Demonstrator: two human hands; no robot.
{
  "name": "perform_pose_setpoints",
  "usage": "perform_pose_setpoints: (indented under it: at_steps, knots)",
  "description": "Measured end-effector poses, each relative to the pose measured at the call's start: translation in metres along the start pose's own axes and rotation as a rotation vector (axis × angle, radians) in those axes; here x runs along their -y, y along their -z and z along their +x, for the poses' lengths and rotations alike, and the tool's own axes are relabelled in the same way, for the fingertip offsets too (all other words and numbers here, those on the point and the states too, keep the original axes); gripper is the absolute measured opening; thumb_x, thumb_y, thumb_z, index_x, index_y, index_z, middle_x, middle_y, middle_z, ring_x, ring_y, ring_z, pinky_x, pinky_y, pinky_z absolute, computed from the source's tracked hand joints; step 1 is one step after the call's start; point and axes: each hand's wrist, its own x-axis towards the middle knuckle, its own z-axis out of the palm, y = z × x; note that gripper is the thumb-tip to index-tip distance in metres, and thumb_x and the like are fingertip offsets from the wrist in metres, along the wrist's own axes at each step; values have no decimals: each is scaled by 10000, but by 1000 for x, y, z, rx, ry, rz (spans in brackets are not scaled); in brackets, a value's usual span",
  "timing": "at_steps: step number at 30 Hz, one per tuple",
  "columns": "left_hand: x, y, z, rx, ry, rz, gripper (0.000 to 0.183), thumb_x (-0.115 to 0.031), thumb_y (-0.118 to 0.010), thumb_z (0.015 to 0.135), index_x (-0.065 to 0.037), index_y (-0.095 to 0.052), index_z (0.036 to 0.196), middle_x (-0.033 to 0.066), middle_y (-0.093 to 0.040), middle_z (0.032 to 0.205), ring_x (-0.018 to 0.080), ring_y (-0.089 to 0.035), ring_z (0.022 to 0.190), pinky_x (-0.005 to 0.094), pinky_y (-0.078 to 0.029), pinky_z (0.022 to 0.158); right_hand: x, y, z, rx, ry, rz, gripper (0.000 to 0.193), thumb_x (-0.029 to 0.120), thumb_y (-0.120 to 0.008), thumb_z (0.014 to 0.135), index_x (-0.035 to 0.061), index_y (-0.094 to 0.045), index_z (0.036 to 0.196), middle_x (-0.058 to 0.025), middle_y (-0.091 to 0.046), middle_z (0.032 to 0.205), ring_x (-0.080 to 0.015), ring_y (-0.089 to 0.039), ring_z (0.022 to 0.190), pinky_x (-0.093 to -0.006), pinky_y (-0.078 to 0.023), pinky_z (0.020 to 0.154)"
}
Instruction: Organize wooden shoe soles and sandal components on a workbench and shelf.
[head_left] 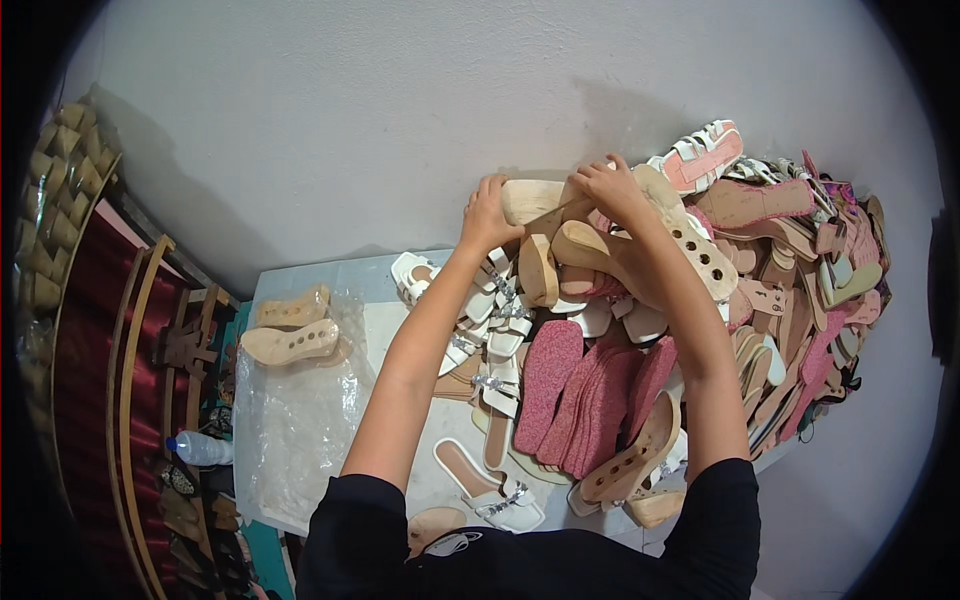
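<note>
At the back of the table my left hand [487,215] is closed round the left end of a pale, wood-coloured shoe last [533,198]. My right hand [612,190] is closed at the other end, over a darker beige part; its fingertips are partly hidden, so I cannot tell if this is a second last. Below my hands, another pale last [538,270] stands on end beside a beige last [580,245]. A long last with dark round holes [700,255] lies by my right forearm. White sandals [508,310] with silvery trim lie under my left forearm.
Pink insoles [590,400] are stacked mid-table. Sandals and soles, including a white strappy sandal [705,158], pile up at right against the wall. Two lasts [292,342] lie on clear plastic [300,430] at left. A wooden rack [135,400] and water bottle [203,449] stand beside the table.
</note>
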Motion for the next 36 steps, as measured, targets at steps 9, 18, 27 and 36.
perform_pose_setpoints:
  at_steps: [9,18,27,36]
  knots:
    - [-25,96,-41,-348,-220,124,773,-218,-723,537,-109,-433,1245,142,-423,1193,355,-422,1093,444,-395,899,38,79,-16,-453,43,77,344,73,-496,789,194,-567,1103,36,-578,1040,-115,-529,1005,-415,-295,968]
    - [-27,230,-194,-315,-464,451,725,-192,-745,513,-182,-476,1186,52,-481,1160,281,-442,1182,451,-330,916,156,186,-84,-262,384,573,389,215,-636,775,172,-563,1155,-22,-578,1076,-191,-536,1002,-381,-384,897]
    - [-28,296,-302,-110,-604,360,719,-200,-763,543,-202,-484,1205,9,-486,1221,237,-414,1233,448,-295,1022,255,219,-82,-559,872,93,749,101,-616,710,402,-320,1329,66,-344,1379,-160,-437,1174,-392,-343,1030]
    - [-32,318,-366,52,-724,279,741,-208,-769,557,-220,-455,1229,19,-454,1256,237,-373,1265,474,-279,1063,335,252,-104,-699,1011,119,703,133,-669,688,388,-385,1278,102,-306,1392,-157,-376,1232,-427,-311,1070]
